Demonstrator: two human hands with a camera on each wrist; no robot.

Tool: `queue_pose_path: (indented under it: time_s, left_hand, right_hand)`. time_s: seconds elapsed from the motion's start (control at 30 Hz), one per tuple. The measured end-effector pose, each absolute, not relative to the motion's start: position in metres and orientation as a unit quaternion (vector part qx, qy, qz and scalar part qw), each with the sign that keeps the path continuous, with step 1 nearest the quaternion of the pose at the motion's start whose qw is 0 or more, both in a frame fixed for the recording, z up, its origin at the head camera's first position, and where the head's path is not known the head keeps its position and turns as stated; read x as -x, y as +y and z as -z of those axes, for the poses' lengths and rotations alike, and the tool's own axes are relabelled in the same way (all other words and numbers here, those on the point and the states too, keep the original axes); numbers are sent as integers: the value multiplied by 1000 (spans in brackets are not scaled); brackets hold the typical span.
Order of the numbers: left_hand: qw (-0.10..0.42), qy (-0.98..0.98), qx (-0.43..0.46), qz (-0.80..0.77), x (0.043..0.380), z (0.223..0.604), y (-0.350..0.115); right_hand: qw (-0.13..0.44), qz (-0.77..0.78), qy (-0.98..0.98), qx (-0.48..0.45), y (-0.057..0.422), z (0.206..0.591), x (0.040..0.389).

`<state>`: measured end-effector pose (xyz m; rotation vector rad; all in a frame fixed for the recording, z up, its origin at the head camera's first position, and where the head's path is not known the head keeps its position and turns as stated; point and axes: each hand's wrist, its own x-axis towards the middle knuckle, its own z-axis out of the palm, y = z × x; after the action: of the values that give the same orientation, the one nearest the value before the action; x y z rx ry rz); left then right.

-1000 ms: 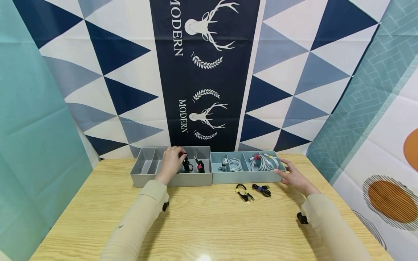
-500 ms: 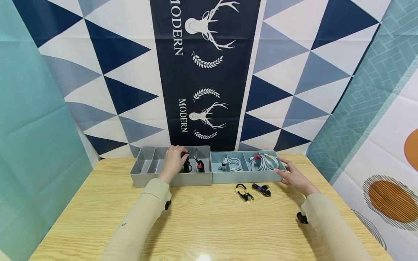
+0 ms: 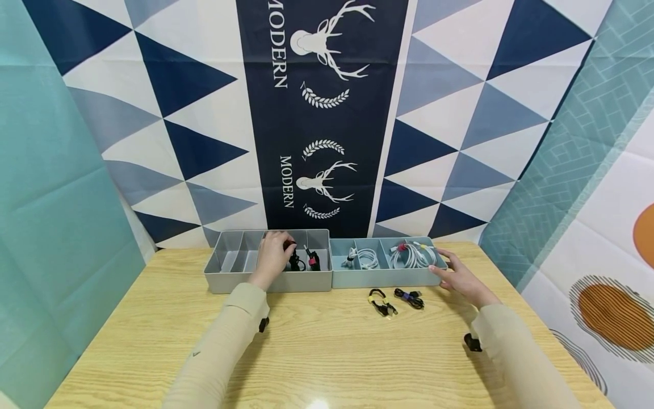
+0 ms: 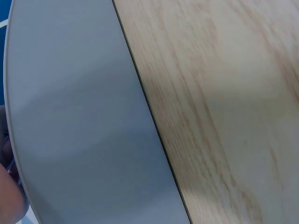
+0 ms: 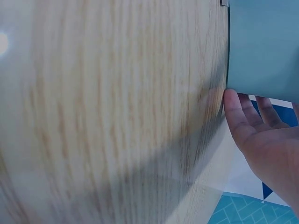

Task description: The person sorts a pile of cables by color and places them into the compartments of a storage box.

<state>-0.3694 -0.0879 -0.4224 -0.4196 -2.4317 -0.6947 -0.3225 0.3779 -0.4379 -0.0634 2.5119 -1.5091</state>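
My left hand reaches into the grey divided box. Its fingertips pinch a bundled black cable, partly hidden by the fingers, in a compartment right of the middle. To the right of it in the same box lies another black cable with a pink tie. My right hand rests against the right end of the light blue box, its fingers extended in the right wrist view. In the left wrist view, the grey box's front wall hides most of the left hand.
White coiled cables and more white cables with ties lie in the blue box. On the wooden table, in front of that box, are a black cable with yellow ties and one with a purple tie. A patterned cloth hangs behind.
My left hand has shifted slightly within the grey box, and the black cable at its fingertips has moved a little to the right. My right hand has stayed at the blue box's end.
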Motion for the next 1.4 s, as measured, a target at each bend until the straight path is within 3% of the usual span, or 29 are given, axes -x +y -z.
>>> queue_pose_path:
  time_s: [0.57,1.0,1.4]
  left_hand:
    - [276,-903,152,293,359,408,-101]
    - [228,-916,135,301,347,392,-110]
    - [220,-914,147,308,334,376,-109]
  right_hand:
    - [101,512,852,31,378,437,320]
    - [101,518,849,29,378,437,320]
    - [102,514,851,25,376,436,318]
